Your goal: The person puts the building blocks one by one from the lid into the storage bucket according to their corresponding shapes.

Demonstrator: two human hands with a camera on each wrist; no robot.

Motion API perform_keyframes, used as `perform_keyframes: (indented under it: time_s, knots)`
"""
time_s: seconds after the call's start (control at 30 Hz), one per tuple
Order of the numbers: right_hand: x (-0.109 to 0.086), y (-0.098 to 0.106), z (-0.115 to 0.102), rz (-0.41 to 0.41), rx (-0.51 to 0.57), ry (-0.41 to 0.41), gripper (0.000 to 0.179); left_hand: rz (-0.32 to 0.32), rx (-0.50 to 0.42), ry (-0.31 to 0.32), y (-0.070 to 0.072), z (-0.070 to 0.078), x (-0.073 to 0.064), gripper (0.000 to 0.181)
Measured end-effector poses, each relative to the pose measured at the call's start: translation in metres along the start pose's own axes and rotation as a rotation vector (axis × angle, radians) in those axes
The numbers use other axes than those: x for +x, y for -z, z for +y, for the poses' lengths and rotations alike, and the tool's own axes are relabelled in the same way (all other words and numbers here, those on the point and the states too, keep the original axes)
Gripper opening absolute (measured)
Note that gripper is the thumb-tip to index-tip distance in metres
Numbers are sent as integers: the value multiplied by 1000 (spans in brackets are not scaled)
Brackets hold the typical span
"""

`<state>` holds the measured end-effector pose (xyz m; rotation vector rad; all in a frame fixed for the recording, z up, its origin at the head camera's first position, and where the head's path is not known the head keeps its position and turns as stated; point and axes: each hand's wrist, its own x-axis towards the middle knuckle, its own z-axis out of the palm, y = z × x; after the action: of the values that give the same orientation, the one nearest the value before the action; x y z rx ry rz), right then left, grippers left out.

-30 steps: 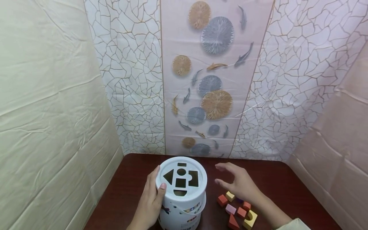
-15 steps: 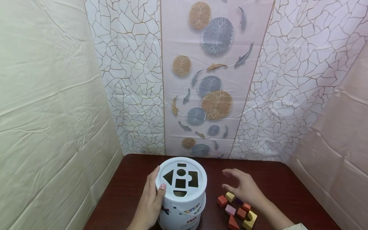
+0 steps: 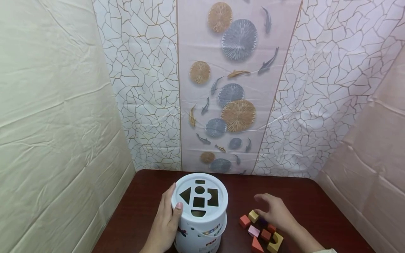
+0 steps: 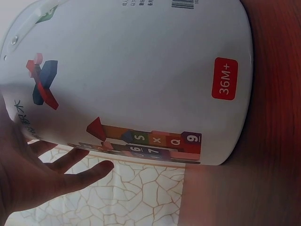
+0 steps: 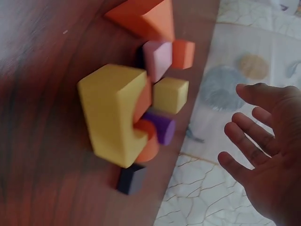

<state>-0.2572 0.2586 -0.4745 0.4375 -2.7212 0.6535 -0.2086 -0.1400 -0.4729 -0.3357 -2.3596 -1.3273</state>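
A white shape-sorter bucket (image 3: 197, 233) stands upright on the table, its lid (image 3: 186, 214) cut with several shaped holes. My left hand (image 3: 164, 218) rests along the bucket's left side with the thumb at the lid's rim; in the left wrist view its fingers (image 4: 89, 176) are spread beside the wall. My right hand (image 3: 278, 212), holding nothing, hovers over the far right part of a group of wooden blocks. Among them are a yellow notched block (image 3: 276, 242), a red-orange triangle (image 3: 257, 245), a pink block (image 3: 254, 231) and a small yellow block (image 3: 253, 216).
A purple cylinder (image 5: 162, 127) and a dark block (image 5: 130, 179) lie by the notched block. The bucket's handle (image 3: 221, 228) hangs down its right side. Patterned cloth (image 3: 152, 105) rises behind the dark red table (image 3: 142, 186).
My right hand has moved right and lower, away from the bucket to over the blocks. The left hand and the bucket stay where they were.
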Motion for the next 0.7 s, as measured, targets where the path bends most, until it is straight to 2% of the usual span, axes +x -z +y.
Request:
perform_keyframes:
  time_s: [0.27, 0.33, 0.47, 0.7]
  knots:
    - [-5, -8, 26, -155, -8, -124, 26, -5, -10, 16, -1, -1, 0, 60]
    - [-7, -12, 31, -175, 9, -121, 25, -11, -12, 28, -1, -1, 0, 60]
    - [-10, -18, 39, -178, 26, -62, 20, -19, -11, 49, 0, 0, 0, 60]
    - [-12, -24, 43, -173, 11, -57, 17, 5, 7, 26, -1, 0, -1, 59]
